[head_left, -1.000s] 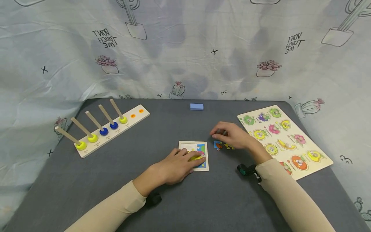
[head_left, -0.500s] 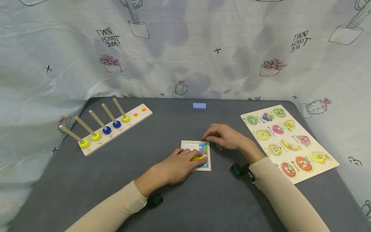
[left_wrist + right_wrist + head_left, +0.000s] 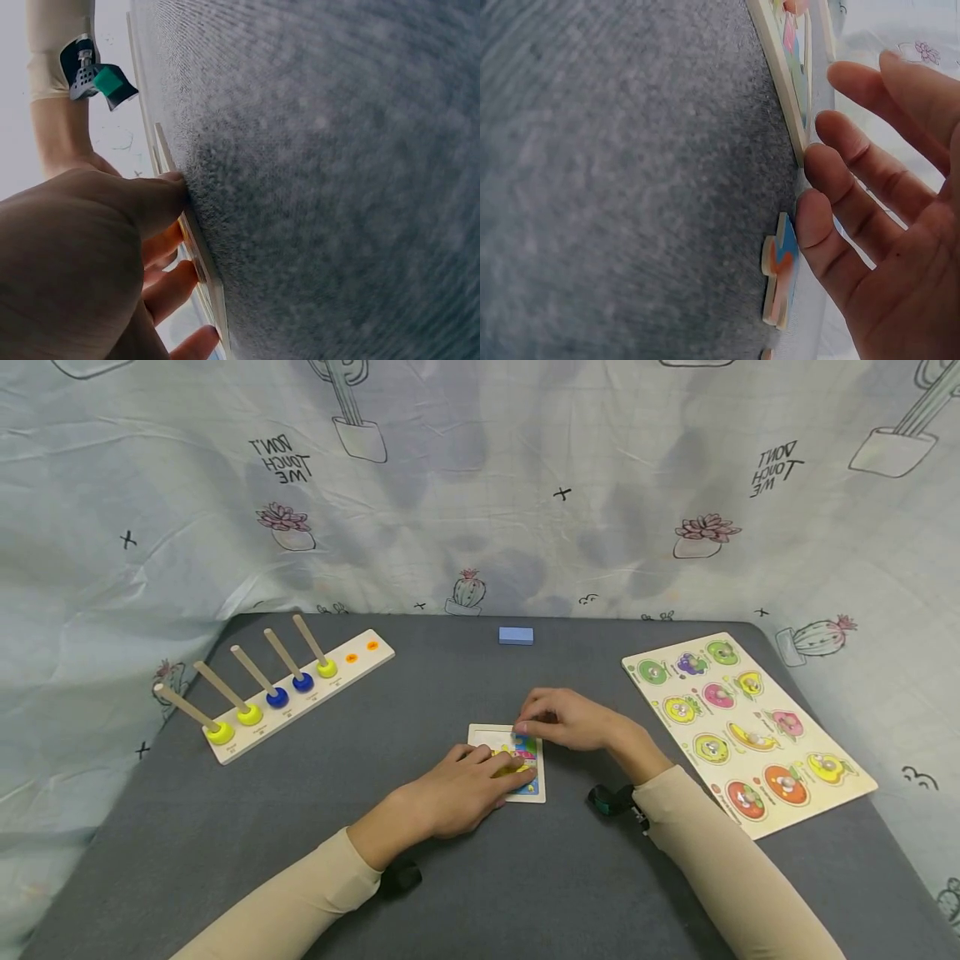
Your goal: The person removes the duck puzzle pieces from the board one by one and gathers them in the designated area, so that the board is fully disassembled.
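A small wooden puzzle board [image 3: 542, 785] with a pale rim and a colourful picture lies mid-table. My left hand [image 3: 459, 792] rests over its lower left part, fingers spread across yellow and blue pieces. In the left wrist view the thumb [image 3: 169, 199] lies along the near edge of the board [image 3: 214, 281]. Above the board's top right corner is my right hand [image 3: 573, 720], thumb and forefinger close together. No held thing shows between these fingers [image 3: 829, 169] in the right wrist view. A blue and orange puzzle piece [image 3: 780, 274] lies on the table below them.
Left stands a counting board [image 3: 300, 700] with upright pegs and yellow and blue rings. A fruit peg puzzle [image 3: 750, 735] lies at the right, near my right forearm. At the back of the table [image 3: 420, 685] is a blue block [image 3: 516, 636].
My right hand has moved left from the loose pieces to the puzzle board's top right corner, now covering those pieces in the head view. The left hand stays on the board.
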Available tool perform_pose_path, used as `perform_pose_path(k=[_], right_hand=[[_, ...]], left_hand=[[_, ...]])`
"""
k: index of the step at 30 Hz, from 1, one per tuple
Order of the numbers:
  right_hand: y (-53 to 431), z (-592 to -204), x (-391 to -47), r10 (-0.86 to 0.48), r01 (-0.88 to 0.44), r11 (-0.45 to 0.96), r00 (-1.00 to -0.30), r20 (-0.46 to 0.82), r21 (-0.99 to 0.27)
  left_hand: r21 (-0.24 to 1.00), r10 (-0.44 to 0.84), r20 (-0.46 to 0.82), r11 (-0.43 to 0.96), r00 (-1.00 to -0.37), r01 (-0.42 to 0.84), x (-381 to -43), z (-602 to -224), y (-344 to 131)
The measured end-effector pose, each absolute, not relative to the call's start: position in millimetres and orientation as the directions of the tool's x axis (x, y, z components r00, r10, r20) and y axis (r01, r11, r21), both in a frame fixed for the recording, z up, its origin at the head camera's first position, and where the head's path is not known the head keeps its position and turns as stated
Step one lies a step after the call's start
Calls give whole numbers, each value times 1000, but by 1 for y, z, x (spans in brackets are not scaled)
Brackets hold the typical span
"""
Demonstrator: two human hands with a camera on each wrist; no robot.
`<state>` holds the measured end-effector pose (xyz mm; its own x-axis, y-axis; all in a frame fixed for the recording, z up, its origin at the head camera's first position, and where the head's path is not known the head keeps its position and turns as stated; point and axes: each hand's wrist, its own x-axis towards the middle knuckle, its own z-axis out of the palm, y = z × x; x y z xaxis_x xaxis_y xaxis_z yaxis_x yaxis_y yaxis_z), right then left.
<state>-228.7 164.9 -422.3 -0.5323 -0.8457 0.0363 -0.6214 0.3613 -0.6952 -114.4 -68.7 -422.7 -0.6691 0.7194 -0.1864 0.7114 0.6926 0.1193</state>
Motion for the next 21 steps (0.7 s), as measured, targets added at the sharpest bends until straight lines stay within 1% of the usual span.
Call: perform_pose_path(k=[14, 21], right_hand=[[158, -425, -228, -852, -657, 380, -523, 31, -651], [155, -424, -227, -838, -669, 448, -546, -16, -593]], left_hand=[[115, 715, -195, 697, -671, 708, -113, -422, -69], [99, 716, -197, 694, -669, 713, -113, -422, -69]])
